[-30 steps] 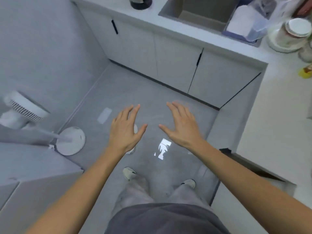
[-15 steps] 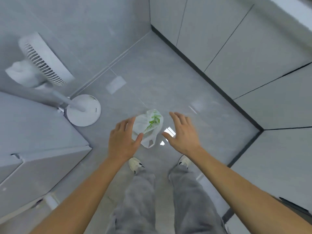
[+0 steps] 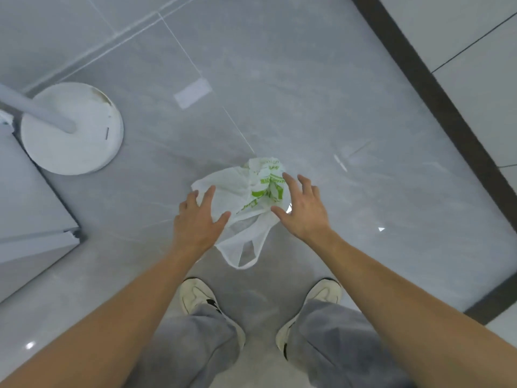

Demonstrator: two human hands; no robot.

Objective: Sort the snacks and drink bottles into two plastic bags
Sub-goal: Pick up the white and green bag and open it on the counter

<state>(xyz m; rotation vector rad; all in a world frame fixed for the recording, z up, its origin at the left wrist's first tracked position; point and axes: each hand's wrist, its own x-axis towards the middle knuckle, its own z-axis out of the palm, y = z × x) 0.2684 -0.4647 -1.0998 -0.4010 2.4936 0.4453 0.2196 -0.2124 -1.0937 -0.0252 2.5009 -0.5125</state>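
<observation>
Crumpled white thin plastic bag with green print [image 3: 246, 197] lying on the grey glossy tiled floor [image 3: 279, 93], just ahead of the feet, one looped handle [image 3: 246, 254] trailing toward the shoes. Left hand [image 3: 195, 222] spread over the bag's left edge, fingers straight and splayed, thumb pointing in toward the bag; grip wide, nothing held. Whether touching the plastic or just above it, cannot tell. Right hand [image 3: 302, 208] spread over the bag's right side near the green print, fingers likewise straight and fanned, thumb angled inward; grip wide, holding nothing. Contact with the bag equally unclear. Bag between the two hands, both bare forearms reaching down from the lower corners.

Below the bag, two cream-white trainers [image 3: 195, 295] under loose grey trousers [image 3: 195, 345], set apart on the floor. To the left, round white flat fan base [image 3: 78, 147] with a pale grey pole [image 3: 36, 110] rising from it, well apart from the bag. Beside the base, corner of a grey-white cabinet [image 3: 30, 208] at the left edge. Small pale rectangular patch [image 3: 192, 93] on the floor beyond the bag. Along the right, dark plinth strip [image 3: 436, 102] under white cupboard doors [image 3: 475, 37].
</observation>
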